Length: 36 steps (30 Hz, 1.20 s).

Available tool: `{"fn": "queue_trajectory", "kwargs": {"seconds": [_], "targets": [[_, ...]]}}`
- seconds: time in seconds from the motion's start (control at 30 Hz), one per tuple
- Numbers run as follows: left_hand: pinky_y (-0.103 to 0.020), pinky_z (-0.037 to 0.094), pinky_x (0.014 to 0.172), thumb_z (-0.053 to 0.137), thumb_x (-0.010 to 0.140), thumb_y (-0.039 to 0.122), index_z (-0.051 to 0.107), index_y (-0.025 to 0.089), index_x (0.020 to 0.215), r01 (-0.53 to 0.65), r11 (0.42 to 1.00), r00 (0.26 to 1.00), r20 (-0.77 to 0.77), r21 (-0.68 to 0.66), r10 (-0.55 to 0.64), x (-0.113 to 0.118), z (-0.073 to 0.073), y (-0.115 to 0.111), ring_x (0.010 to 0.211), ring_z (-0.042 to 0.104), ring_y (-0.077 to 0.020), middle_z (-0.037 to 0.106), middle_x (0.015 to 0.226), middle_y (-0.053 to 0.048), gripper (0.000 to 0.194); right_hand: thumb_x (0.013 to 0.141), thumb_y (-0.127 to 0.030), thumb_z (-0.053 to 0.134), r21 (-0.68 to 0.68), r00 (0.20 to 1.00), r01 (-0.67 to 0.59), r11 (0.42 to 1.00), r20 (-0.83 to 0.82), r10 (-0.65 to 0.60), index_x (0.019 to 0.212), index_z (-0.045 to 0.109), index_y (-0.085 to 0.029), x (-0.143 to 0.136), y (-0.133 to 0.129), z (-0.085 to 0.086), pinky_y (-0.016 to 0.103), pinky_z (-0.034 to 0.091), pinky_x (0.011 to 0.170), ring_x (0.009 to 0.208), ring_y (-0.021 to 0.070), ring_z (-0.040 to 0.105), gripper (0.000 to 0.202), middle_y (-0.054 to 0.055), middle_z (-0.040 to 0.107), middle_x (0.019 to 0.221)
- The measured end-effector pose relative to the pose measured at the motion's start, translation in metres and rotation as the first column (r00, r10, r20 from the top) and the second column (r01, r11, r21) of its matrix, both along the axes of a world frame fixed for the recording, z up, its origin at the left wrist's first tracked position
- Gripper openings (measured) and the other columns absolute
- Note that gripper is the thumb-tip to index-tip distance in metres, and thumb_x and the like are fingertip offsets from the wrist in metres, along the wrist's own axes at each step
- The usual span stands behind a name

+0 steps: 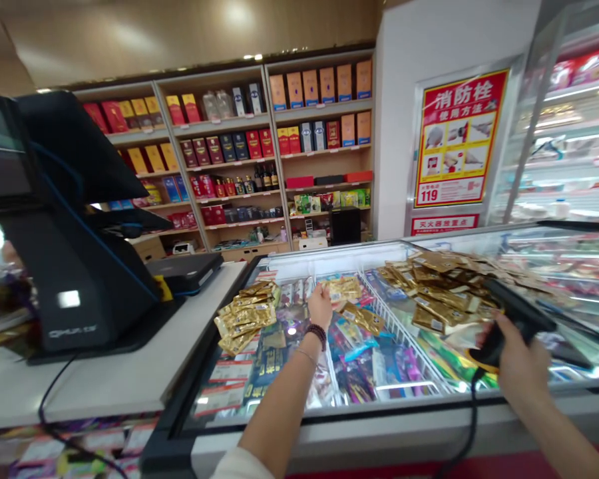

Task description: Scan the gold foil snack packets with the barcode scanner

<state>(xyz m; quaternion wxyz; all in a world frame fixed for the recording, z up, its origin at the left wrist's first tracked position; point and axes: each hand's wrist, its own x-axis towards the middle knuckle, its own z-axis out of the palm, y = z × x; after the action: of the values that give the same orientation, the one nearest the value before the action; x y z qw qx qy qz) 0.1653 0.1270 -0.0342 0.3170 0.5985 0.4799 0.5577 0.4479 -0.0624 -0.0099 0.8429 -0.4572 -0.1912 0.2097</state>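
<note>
The left hand [320, 307], fingers drawn together, is at the gold packets [343, 289] on the freezer's glass top, though whether it pinches one I cannot tell; the right hand [524, 362] wraps the scanner [516, 311]. Good handling calls for light fingers that don't slide neighbouring packets, and a cord [473, 416] kept slack. I count one scanner, one left pile [247, 316], one larger right pile [442, 286], and two small clusters between, their overlapping packets uncountable.

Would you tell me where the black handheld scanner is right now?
The scanner is on the right of the head view, in the right hand, over the glass-topped freezer, beside the larger pile of gold packets.
</note>
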Motion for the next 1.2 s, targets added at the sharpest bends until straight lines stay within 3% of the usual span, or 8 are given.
{"fn": "queue_trajectory", "kwargs": {"seconds": [0.07,0.17,0.37,0.47,0.63,0.8,1.0,1.2], "targets": [[-0.040,0.071,0.082,0.063,0.105,0.031,0.069,0.020,0.107,0.070,0.996,0.972,0.228,-0.053,-0.057,-0.011,-0.002,-0.001,0.079,0.075,-0.0196,0.072,0.089,-0.003,0.013,0.051,-0.055,0.100,-0.046,0.990,-0.138,0.989,0.022,0.139,0.085,0.066,-0.026,-0.021,0.005,0.003,0.030,0.042,0.039,0.047,0.0138,0.049,0.056,-0.004,0.059,0.064],[-0.045,0.072,0.092,0.078,0.096,0.033,0.068,0.020,0.106,0.198,0.979,0.855,0.497,-0.052,-0.146,-0.031,-0.003,-0.005,0.088,0.078,-0.0190,0.076,0.101,-0.005,0.019,0.052,-0.065,0.098,-0.169,0.929,-0.348,0.922,0.073,0.363,0.085,0.067,-0.023,-0.060,0.013,0.006,0.026,0.041,0.039,0.046,0.0124,0.051,0.061,-0.003,0.062,0.063],[-0.054,0.071,0.102,0.092,0.087,0.050,0.069,0.020,0.097,0.245,0.968,0.808,0.562,-0.048,-0.177,-0.060,-0.003,-0.009,0.078,0.079,-0.0176,0.067,0.082,0.004,0.039,0.072,-0.080,0.083,-0.400,0.672,-0.534,0.745,0.334,0.661,0.072,0.062,-0.024,-0.124,0.020,0.008,0.029,0.044,0.045,0.044,0.0145,0.052,0.061,0.000,0.059,0.053],[-0.055,0.070,0.104,0.094,0.086,0.054,0.066,0.020,0.090,0.252,0.967,0.796,0.577,-0.035,-0.186,-0.065,0.001,-0.008,0.076,0.080,-0.0183,0.056,0.071,0.008,0.044,0.084,-0.076,0.075,-0.440,0.604,-0.525,0.729,0.410,0.683,0.074,0.060,-0.025,-0.146,0.017,0.011,0.030,0.045,0.049,0.044,0.0154,0.054,0.054,-0.001,0.059,0.053],[-0.056,0.069,0.106,0.086,0.095,0.046,0.070,0.019,0.105,0.288,0.956,0.768,0.609,-0.054,-0.197,-0.066,0.008,-0.008,0.086,0.085,-0.0228,0.077,0.096,-0.003,0.033,0.091,-0.073,0.063,-0.520,0.525,-0.446,0.729,0.507,0.683,0.081,0.059,-0.027,-0.166,0.014,0.011,0.033,0.046,0.054,0.045,0.0190,0.057,0.048,-0.002,0.059,0.051],[-0.053,0.069,0.106,0.083,0.099,0.040,0.074,0.019,0.113,0.303,0.949,0.767,0.614,-0.089,-0.187,-0.065,0.010,-0.010,0.099,0.086,-0.0265,0.082,0.113,-0.009,0.027,0.090,-0.076,0.056,-0.637,0.423,-0.349,0.688,0.548,0.722,0.088,0.060,-0.028,-0.167,0.020,0.007,0.036,0.048,0.060,0.049,0.0233,0.062,0.049,0.000,0.062,0.050],[-0.049,0.071,0.103,0.076,0.104,0.036,0.075,0.019,0.115,0.291,0.951,0.771,0.613,-0.099,-0.172,-0.065,0.008,-0.008,0.093,0.086,-0.0236,0.084,0.118,-0.010,0.020,0.089,-0.078,0.052,-0.667,0.413,-0.301,0.681,0.552,0.724,0.092,0.060,-0.028,-0.171,0.017,0.011,0.038,0.046,0.062,0.050,0.0252,0.064,0.051,-0.001,0.063,0.050],[-0.049,0.070,0.104,0.073,0.106,0.031,0.073,0.019,0.107,0.295,0.949,0.768,0.619,-0.114,-0.164,-0.066,0.006,-0.006,0.086,0.086,-0.0213,0.083,0.109,-0.009,0.012,0.090,-0.075,0.053,-0.614,0.475,-0.286,0.735,0.576,0.666,0.087,0.059,-0.029,-0.173,0.013,0.012,0.037,0.046,0.062,0.049,0.0246,0.063,0.046,-0.001,0.062,0.051]]}}
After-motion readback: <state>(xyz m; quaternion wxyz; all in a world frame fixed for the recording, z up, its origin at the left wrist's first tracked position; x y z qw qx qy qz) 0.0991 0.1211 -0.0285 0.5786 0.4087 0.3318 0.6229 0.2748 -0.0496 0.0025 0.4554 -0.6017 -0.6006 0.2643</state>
